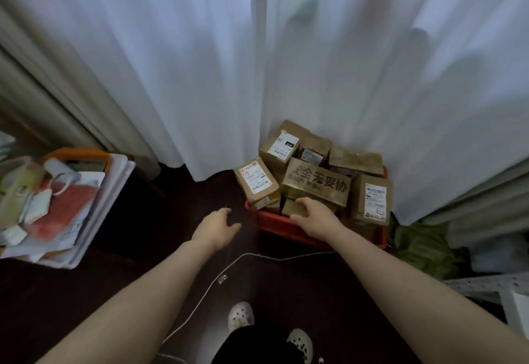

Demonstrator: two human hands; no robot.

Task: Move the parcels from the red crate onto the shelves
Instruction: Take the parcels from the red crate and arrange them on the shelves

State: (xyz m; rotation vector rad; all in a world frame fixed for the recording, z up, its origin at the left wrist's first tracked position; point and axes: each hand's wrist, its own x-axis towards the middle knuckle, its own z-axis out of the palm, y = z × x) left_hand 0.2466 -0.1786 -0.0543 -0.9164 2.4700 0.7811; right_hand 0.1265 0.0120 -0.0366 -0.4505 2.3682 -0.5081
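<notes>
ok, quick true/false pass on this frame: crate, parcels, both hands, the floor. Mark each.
1. The red crate is piled with cardboard parcels. True.
2. The left hand grips a parcel. False: it holds nothing and is over the dark floor, left of the crate.
3. The right hand reaches over the crate's front edge, at the parcels there. True.
4. The large parcel with printed Chinese characters lies on the floor beside the crate. False: it sits on top of the pile in the crate.
5. A white cable runs across the floor in front of the crate. True.
</notes>
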